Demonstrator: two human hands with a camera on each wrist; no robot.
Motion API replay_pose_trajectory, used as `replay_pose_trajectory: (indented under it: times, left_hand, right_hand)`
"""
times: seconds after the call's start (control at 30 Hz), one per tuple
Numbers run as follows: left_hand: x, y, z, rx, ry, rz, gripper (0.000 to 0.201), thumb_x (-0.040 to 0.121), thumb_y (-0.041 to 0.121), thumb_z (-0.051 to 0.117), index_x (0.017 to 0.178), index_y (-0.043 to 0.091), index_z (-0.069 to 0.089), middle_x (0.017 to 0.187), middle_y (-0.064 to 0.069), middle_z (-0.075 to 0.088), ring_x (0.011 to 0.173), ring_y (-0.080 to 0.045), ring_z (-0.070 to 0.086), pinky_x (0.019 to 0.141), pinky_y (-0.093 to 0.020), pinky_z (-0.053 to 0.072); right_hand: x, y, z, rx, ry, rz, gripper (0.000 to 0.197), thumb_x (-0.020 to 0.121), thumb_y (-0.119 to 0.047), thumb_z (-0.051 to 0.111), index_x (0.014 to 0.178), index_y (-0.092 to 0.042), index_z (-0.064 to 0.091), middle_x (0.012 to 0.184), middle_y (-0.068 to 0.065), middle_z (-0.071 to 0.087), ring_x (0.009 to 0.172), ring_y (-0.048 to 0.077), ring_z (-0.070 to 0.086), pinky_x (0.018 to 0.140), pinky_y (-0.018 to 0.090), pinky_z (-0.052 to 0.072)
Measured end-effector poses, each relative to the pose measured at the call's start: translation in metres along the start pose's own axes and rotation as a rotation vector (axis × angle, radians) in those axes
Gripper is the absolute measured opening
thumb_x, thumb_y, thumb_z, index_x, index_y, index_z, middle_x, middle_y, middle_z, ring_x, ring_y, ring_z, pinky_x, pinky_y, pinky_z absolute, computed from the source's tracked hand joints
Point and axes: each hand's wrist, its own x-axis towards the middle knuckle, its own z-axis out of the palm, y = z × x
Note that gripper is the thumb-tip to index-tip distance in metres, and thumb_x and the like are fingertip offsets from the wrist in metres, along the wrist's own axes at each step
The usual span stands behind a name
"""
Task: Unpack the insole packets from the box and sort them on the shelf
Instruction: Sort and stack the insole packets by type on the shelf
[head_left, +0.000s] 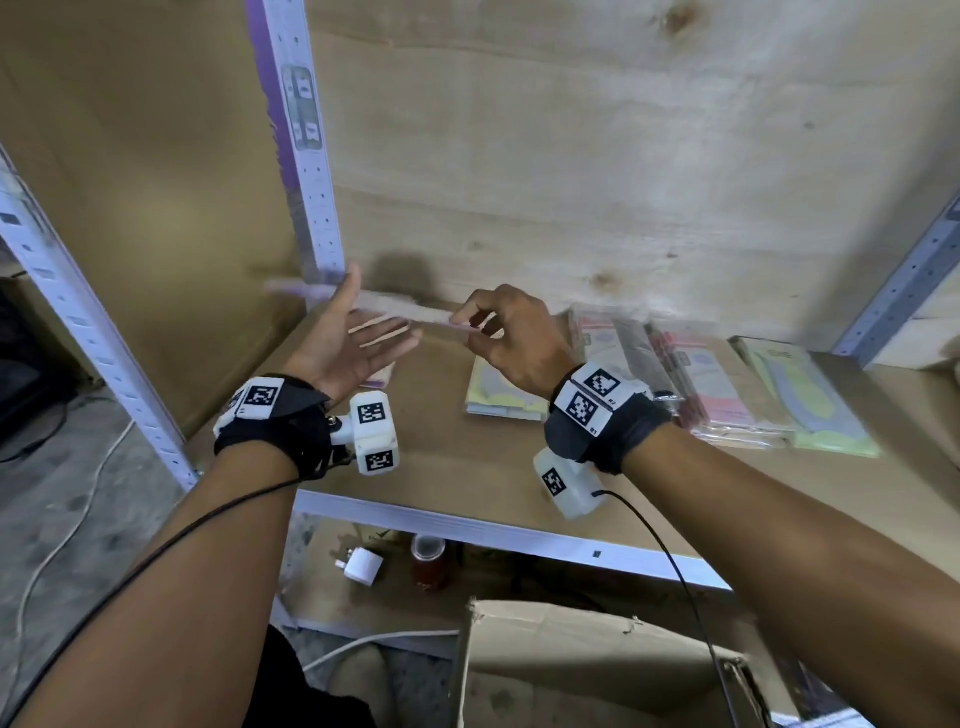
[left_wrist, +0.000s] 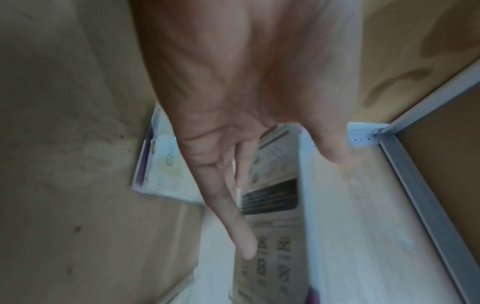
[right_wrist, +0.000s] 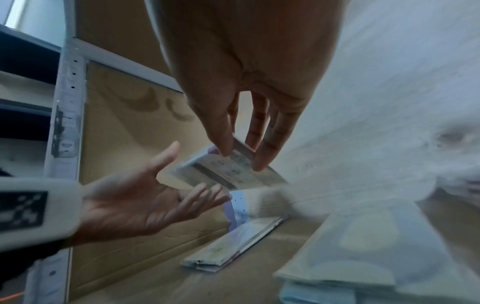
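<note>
1. R hand (head_left: 511, 338) pinching a stack of insole packets (head_left: 400, 312) at its near end, thumb (right_wrist: 221, 135) on one face & fingers (right_wrist: 265, 148) on the other; grip clamped on the stack, holding it in the air above the shelf (head_left: 415, 467).
2. L hand (head_left: 353, 343) hovering palm-up just under/beside the stack, fingers straight & spread, thumb up; grip apart, gripping nothing. Touching the stack or not: can't tell, too blurred.
3. Lying on the shelf board under the L hand: another packet w/ purple edge (left_wrist: 155, 166).
4. Lying flat below the R wrist: yellow-green packet (head_left: 493, 395).
5. Sitting further R on the shelf, side by side & overlapping: pink packets (head_left: 696, 379), then a green packet (head_left: 810, 400) at the far R.
6. Leaning upright against the back post at L: tall purple-edged packet (head_left: 301, 114).
7. Standing on the floor below the shelf front: open cardboard box (head_left: 597, 660); contents not showing.
8. Lying on the lower level: white plug adapter (head_left: 361, 566) & a small red jar (head_left: 428, 564), near each other.
</note>
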Motion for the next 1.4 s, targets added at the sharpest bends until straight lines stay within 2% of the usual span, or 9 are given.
replay_pose_trajectory:
  times: [0.17, 0.3, 0.43, 0.63, 0.83, 1.0, 1.2, 1.3, 1.4]
  left_hand:
    - [0.002, -0.010, 0.007, 0.067, -0.002, 0.012, 0.023, 0.093, 0.029, 0.067, 0.107, 0.011, 0.069, 0.104, -0.012, 0.076, 0.095, -0.022, 0.075, 0.080, -0.031, 0.061]
    - [0.007, -0.019, 0.005, 0.157, -0.015, -0.006, 0.011, 0.095, 0.016, 0.063, 0.099, 0.012, 0.072, 0.099, -0.011, 0.077, 0.085, -0.016, 0.076, 0.065, -0.023, 0.060]
    - [0.008, -0.027, 0.006, 0.334, -0.142, -0.083, 0.016, 0.088, 0.019, 0.071, 0.102, 0.014, 0.072, 0.109, -0.012, 0.075, 0.092, -0.018, 0.075, 0.067, -0.023, 0.059]
    - [0.007, -0.031, 0.014, 0.421, -0.227, -0.100, 0.020, 0.087, 0.022, 0.072, 0.107, 0.015, 0.070, 0.108, -0.008, 0.076, 0.094, -0.018, 0.075, 0.068, -0.024, 0.059]
    - [0.012, -0.024, 0.016, 0.361, 0.027, 0.137, 0.014, 0.092, 0.032, 0.068, 0.099, 0.020, 0.069, 0.083, 0.002, 0.076, 0.068, -0.007, 0.070, 0.055, -0.018, 0.053]
    - [0.017, -0.020, 0.009, 0.273, 0.163, 0.279, 0.018, 0.088, 0.030, 0.072, 0.100, 0.016, 0.073, 0.082, 0.004, 0.076, 0.068, -0.006, 0.070, 0.059, -0.020, 0.055]
    - [0.018, -0.024, 0.022, 0.334, 0.217, 0.373, 0.021, 0.091, 0.035, 0.068, 0.095, 0.017, 0.076, 0.093, 0.003, 0.078, 0.078, -0.008, 0.073, 0.065, -0.022, 0.057]
    - [0.017, -0.029, 0.033, 0.440, 0.220, 0.415, 0.030, 0.092, 0.044, 0.065, 0.097, 0.017, 0.077, 0.095, 0.002, 0.078, 0.082, -0.010, 0.074, 0.066, -0.021, 0.055]
    - [0.017, -0.036, 0.046, 0.556, 0.228, 0.486, 0.029, 0.092, 0.044, 0.065, 0.092, 0.018, 0.077, 0.065, 0.010, 0.068, 0.053, 0.000, 0.056, 0.050, -0.015, 0.041]
  right_hand:
    - [-0.010, 0.012, -0.009, -0.031, -0.104, -0.027, 0.031, 0.075, -0.008, 0.076, 0.105, -0.015, 0.071, 0.107, 0.005, 0.058, 0.095, 0.018, 0.059, 0.085, 0.025, 0.049]
    - [-0.014, 0.025, -0.016, 0.010, -0.127, 0.099, 0.037, 0.076, -0.032, 0.079, 0.111, -0.029, 0.068, 0.111, 0.003, 0.055, 0.101, 0.017, 0.052, 0.090, 0.027, 0.045]
    - [-0.013, 0.039, -0.022, 0.093, -0.032, 0.268, 0.038, 0.086, -0.035, 0.072, 0.120, -0.021, 0.063, 0.112, 0.004, 0.058, 0.104, 0.018, 0.055, 0.093, 0.029, 0.046]
    - [-0.020, 0.047, -0.023, 0.511, -0.298, 0.500, 0.046, 0.088, -0.017, 0.072, 0.129, -0.004, 0.056, 0.107, 0.016, 0.070, 0.093, 0.028, 0.067, 0.082, 0.039, 0.055]
    - [-0.025, 0.053, -0.032, 0.551, -0.342, 0.454, 0.046, 0.089, -0.011, 0.070, 0.131, -0.004, 0.055, 0.103, 0.018, 0.071, 0.088, 0.027, 0.066, 0.073, 0.030, 0.054]
    - [-0.031, 0.061, -0.047, 0.473, -0.403, 0.395, 0.042, 0.090, -0.014, 0.069, 0.130, -0.009, 0.057, 0.067, -0.011, 0.071, 0.067, 0.007, 0.068, 0.062, 0.017, 0.052]
    - [-0.047, 0.067, -0.063, 0.547, -0.375, 0.389, 0.042, 0.090, -0.006, 0.067, 0.131, -0.006, 0.057, 0.117, 0.022, 0.068, 0.103, 0.035, 0.068, 0.089, 0.043, 0.056]
    - [-0.055, 0.076, -0.073, 0.580, -0.347, 0.388, 0.037, 0.089, -0.003, 0.067, 0.125, -0.008, 0.060, 0.098, 0.004, 0.075, 0.086, 0.018, 0.073, 0.074, 0.030, 0.059]
    - [-0.065, 0.086, -0.087, 0.588, -0.319, 0.396, 0.037, 0.090, -0.004, 0.067, 0.126, -0.009, 0.061, 0.088, -0.002, 0.076, 0.081, 0.016, 0.072, 0.071, 0.025, 0.058]
